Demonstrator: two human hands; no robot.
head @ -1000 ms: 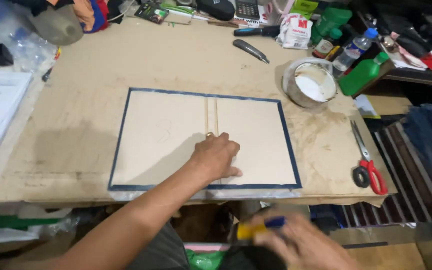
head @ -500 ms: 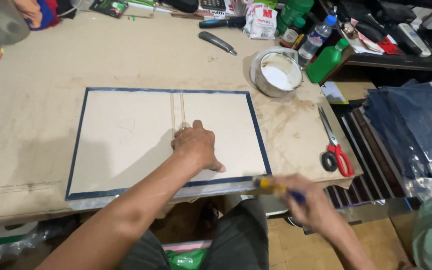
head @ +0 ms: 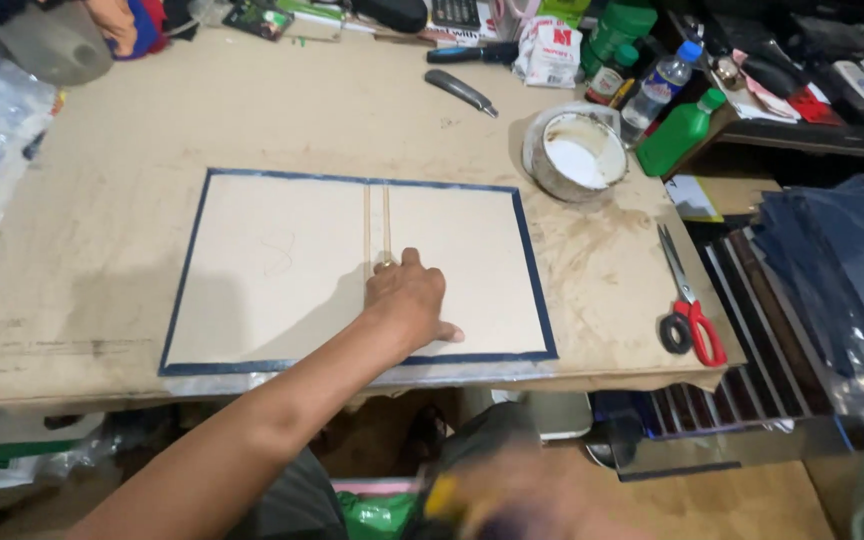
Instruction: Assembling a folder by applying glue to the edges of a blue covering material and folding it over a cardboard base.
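Observation:
An open book cover [head: 282, 270] of beige board with a dark blue cloth border lies flat on the worktable [head: 252, 110]. Two narrow spine strips run down its middle. My left hand [head: 407, 300] presses down on the board just right of the spine, near the front edge, fingers bent and holding nothing. Below the table's front edge my right hand [head: 522, 495] is a blur, closed around a tool with a yellow and blue handle [head: 439, 497]; the tool's tip cannot be made out.
A round tub of white paste [head: 577, 155] stands right of the cover, with a green bottle [head: 680, 135] and a water bottle [head: 657, 90] behind it. Red-handled scissors [head: 692, 310] lie near the right edge, a utility knife [head: 460, 92] at the back. Dark blue sheets [head: 832, 260] are stacked off the right.
My right hand with the tool has dropped lower and left, below the table edge, and blurs. The left hand stays pressed on the cover. The camera view has shifted.

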